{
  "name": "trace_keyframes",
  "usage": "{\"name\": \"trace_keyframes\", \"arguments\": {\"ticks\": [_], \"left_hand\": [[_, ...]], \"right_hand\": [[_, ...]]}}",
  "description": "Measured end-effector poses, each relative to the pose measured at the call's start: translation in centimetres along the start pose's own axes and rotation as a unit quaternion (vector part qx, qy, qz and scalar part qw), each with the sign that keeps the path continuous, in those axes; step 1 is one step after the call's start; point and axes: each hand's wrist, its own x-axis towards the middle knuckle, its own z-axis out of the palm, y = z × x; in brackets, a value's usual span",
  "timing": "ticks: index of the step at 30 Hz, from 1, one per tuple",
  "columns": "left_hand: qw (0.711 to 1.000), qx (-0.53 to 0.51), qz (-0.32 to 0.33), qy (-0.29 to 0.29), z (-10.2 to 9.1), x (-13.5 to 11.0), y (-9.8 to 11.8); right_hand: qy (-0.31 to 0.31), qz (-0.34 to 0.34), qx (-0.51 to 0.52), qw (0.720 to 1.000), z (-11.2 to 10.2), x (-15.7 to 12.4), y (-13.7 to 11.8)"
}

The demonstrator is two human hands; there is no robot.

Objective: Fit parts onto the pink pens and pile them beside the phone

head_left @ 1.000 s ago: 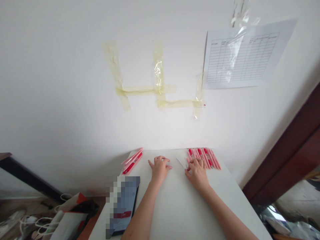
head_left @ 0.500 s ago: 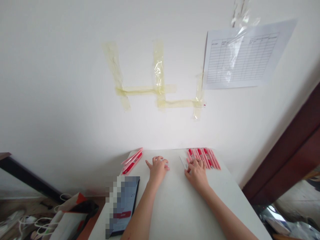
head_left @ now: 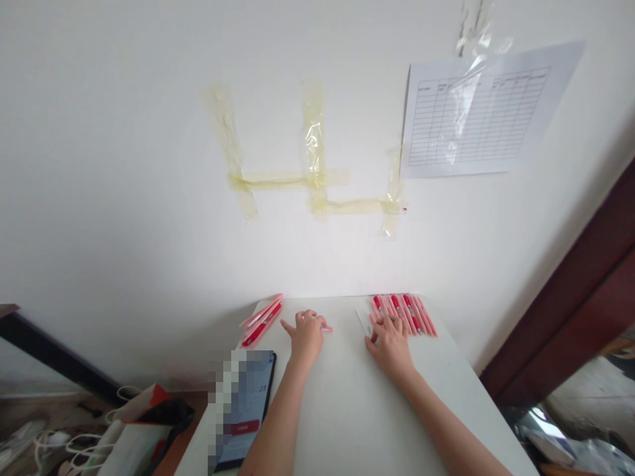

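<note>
On the white table [head_left: 337, 396], my left hand [head_left: 306, 338] is palm down, its fingers curled over a small pink pen part [head_left: 326, 328] whose end sticks out on the right; one finger points out to the left. The rest of that part is hidden. My right hand [head_left: 391, 340] rests with thumb and fingers bent at the lower end of a thin white pen refill [head_left: 362, 320]. Its fingers lie close to a row of pink and red pens [head_left: 411, 314], covering the lower ends of some.
At the table's back left lies a pile of pink and red pens [head_left: 262, 324]. A tablet [head_left: 248, 410], partly pixelated, lies at the left edge. Behind stands a wall with yellowed tape [head_left: 314, 132] and a taped printed sheet [head_left: 476, 112]. Bags [head_left: 143, 430] are on the floor at left.
My left hand has shifted a little to the left, and the pink pen part has moved with it. My right hand has stayed in place by the refill.
</note>
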Motion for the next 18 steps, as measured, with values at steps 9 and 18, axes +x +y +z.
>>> {"name": "trace_keyframes", "arguments": {"ticks": [9, 18], "left_hand": [[1.0, -0.03, 0.006, -0.005, -0.4, 0.1, 1.0], [0.988, -0.108, 0.115, 0.002, 0.3, -0.6, 2.8]], "right_hand": [[0.005, -0.005, 0.008, 1.0, 0.1, 0.0, 0.3], [-0.012, -0.056, 0.084, 0.995, -0.2, 0.2, 0.9]]}}
